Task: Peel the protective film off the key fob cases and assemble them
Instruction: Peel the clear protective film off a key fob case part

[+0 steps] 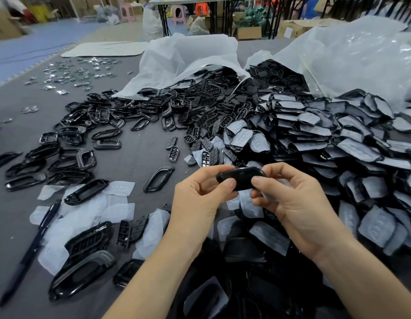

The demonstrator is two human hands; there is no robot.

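Note:
A glossy black key fob case (240, 176) is held above the table between both hands. My left hand (197, 196) grips its left end with thumb and curled fingers. My right hand (289, 194) pinches its right end, thumb on the near side. A large heap of film-covered black cases (338, 139) lies to the right. Black frame pieces (103, 116) are spread over the left half of the table, and black button pads (195, 132) lie in the middle. Peeled whitish films (89, 210) lie on the near left.
A dark pen (39, 236) lies at the near left. Two open white plastic bags (183, 58) spill parts at the back. Small shiny metal pieces (71, 74) are scattered at the far left. More cases and films lie below my hands near the front edge.

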